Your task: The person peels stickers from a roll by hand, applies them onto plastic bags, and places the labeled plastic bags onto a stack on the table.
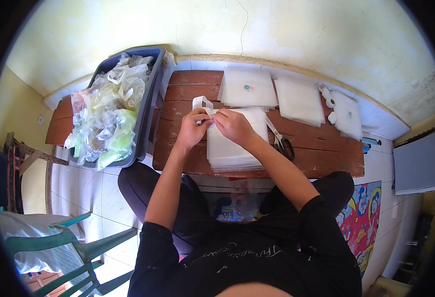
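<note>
Both hands meet over the left edge of a stack of thin, translucent white plastic sheets or bags (234, 151). My left hand (193, 129) is closed, its fingertips pinching a white strip (202, 102) that loops up beyond them. Close against it, my right hand (233, 126) pinches at the same strip's lower end. The exact grip between the fingertips is partly hidden. Just right of the stack lies a pair of scissors (280, 141) with dark handles.
More plastic stacks lie along the back of the brown wooden table (316, 156), one with a green mark (248, 88). White rolls (329, 101) stand beside them. At left is a dark tub (150, 89) heaped with filled plastic bags (109, 116). A green chair (74, 242) stands lower left.
</note>
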A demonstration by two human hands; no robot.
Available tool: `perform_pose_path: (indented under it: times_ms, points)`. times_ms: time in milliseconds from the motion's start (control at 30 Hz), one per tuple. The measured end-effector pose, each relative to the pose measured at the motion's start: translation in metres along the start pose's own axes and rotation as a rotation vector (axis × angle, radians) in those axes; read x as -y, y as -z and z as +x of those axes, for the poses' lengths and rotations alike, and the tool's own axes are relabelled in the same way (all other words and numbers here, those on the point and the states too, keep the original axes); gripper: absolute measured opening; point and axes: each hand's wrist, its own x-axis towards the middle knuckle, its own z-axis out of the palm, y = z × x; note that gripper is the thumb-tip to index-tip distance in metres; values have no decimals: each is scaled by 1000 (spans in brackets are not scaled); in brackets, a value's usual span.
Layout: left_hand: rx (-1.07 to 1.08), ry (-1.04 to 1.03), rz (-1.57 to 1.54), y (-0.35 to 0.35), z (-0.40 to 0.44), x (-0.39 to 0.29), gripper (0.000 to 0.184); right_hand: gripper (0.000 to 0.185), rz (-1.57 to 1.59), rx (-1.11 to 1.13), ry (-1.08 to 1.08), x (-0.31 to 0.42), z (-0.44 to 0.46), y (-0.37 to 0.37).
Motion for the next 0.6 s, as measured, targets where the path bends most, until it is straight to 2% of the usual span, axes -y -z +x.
perform_pose_path:
  times_ms: [67, 200, 300, 367, 600]
  points:
    - [-38, -67, 44, -1, 0, -1, 12, 7, 16, -53, 40, 2, 1, 2]
    - [-20, -21, 7, -2, -1, 4, 12, 8, 48, -72, 39, 2, -1, -1]
    - [-35, -59, 16, -2, 0, -1, 12, 8, 90, -68, -27, 1, -1, -1]
    - [-58, -60, 30, -2, 2, -8, 12, 8, 278, -135, -142, -3, 0, -3]
    - [-162, -30, 233, 9, 3, 9, 16, 7, 345, -230, -258, -8, 4, 6]
